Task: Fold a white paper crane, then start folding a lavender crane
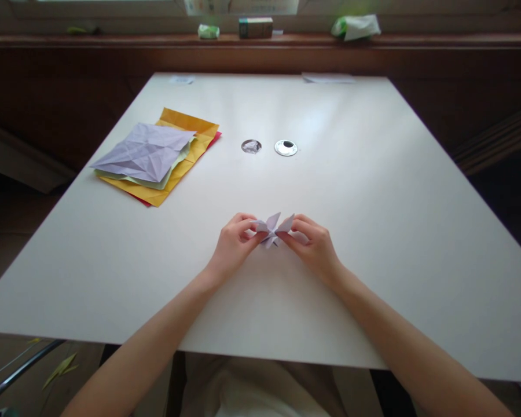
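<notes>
A small folded piece of pale lilac paper (272, 228) with several pointed flaps is held just above the white table (373, 191). My left hand (234, 243) pinches its left side between thumb and fingers. My right hand (311, 243) pinches its right side the same way. Both hands meet near the middle of the table, a little toward its near edge, with my forearms reaching in from below.
A stack of creased paper sheets (156, 156), lilac on top of pale green, yellow and red, lies at the left. Two small round things (269, 147) sit mid-table. A wooden ledge (260, 39) behind holds a small box and crumpled packets.
</notes>
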A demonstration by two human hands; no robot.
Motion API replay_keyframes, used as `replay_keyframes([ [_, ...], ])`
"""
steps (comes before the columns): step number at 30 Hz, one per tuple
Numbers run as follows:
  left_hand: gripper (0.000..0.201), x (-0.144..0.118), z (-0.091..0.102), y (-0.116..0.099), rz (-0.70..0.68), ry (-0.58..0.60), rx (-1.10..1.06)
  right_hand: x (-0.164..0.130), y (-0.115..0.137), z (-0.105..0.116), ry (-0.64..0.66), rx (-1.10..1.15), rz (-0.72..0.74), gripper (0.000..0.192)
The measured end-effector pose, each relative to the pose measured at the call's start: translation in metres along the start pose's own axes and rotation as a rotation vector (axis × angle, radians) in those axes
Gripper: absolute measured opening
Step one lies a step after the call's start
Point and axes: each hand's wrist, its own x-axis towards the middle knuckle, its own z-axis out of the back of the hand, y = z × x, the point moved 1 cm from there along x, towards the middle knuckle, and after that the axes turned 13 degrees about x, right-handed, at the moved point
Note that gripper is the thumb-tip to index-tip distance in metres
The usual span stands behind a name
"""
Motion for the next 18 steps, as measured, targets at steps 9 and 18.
replay_keyframes([
  [9, 0.006, 0.000, 0.000, 0.003, 0.029, 0.055, -0.049, 0.000, 0.001, 0.002, 0.030, 0.032, -0.086, 0.005],
  [18, 0.007, -0.006, -0.002, -0.012, 0.080, 0.033, -0.491, -0.006, 0.020, 0.006, -0.156, 0.096, 0.229, 0.016],
])
